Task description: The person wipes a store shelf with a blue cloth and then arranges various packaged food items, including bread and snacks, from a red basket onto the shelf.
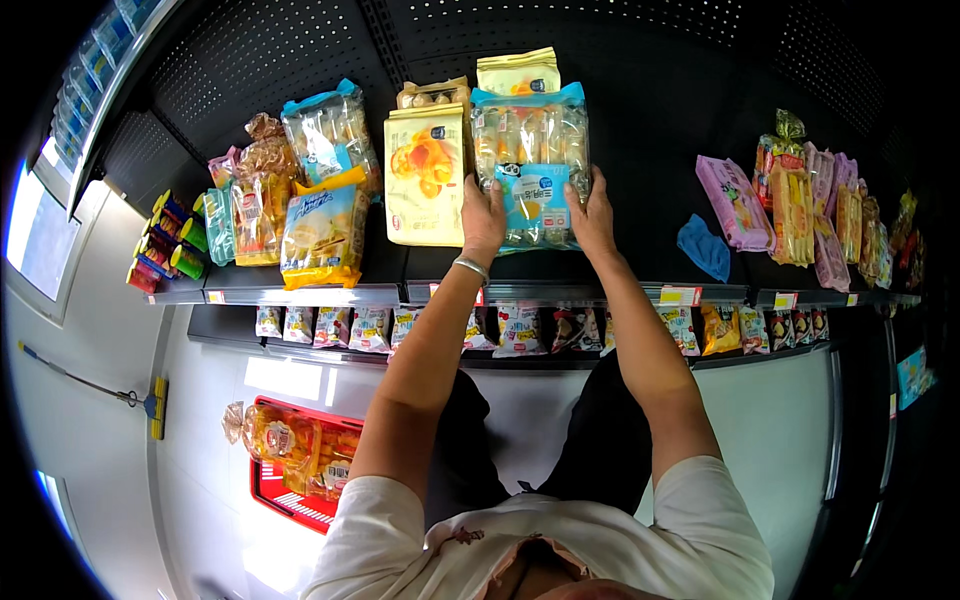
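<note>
On a black store shelf, my left hand [484,217] and my right hand [592,214] press on the two sides of a clear and blue bag of packaged bread [531,180]. A pale yellow food bag [517,73] shows behind its top. Close beside my left hand stands another pale yellow bag [424,176] with a picture of food, with a brown-topped pack [433,93] behind it. To the right of my right hand a crumpled blue cloth [703,247] lies near the shelf's front edge.
Bread bags, among them a yellow and blue one [322,232], and canisters [172,236] fill the shelf's left. Pink packs [735,202] and more bread stand right. Small snack bags [519,330] line the shelf below. A red basket [257,480] holding bread and a mop [156,409] are at lower left.
</note>
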The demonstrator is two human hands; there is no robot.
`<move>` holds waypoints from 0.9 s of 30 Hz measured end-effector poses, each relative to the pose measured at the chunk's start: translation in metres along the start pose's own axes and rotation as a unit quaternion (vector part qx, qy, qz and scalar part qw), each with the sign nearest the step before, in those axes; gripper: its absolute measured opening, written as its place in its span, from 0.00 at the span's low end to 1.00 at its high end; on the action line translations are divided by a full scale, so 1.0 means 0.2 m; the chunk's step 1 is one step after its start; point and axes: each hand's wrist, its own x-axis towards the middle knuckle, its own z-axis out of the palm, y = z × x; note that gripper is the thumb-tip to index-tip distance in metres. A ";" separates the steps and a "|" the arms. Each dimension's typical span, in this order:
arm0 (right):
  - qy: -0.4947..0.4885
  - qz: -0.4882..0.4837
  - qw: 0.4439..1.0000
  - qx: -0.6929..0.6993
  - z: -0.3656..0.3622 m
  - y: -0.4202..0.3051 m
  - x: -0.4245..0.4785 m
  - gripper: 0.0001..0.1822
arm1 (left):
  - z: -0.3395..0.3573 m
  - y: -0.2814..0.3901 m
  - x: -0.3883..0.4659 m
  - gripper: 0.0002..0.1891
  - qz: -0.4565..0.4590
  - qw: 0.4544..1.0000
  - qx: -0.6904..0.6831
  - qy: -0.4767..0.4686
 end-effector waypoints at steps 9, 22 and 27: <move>0.106 -0.074 0.991 -0.047 -0.09 -0.05 0.02 0.39 | 0.03 0.15 -0.03 0.35 0.209 0.966 0.111 0.099; -0.357 0.086 0.623 0.690 0.08 -0.56 -0.26 0.42 | -0.09 0.43 -0.45 0.34 0.342 0.939 0.019 -0.013; -0.381 0.144 0.625 0.666 0.21 -0.74 -0.46 0.47 | -0.10 0.52 -0.56 0.22 0.151 0.969 -0.139 0.139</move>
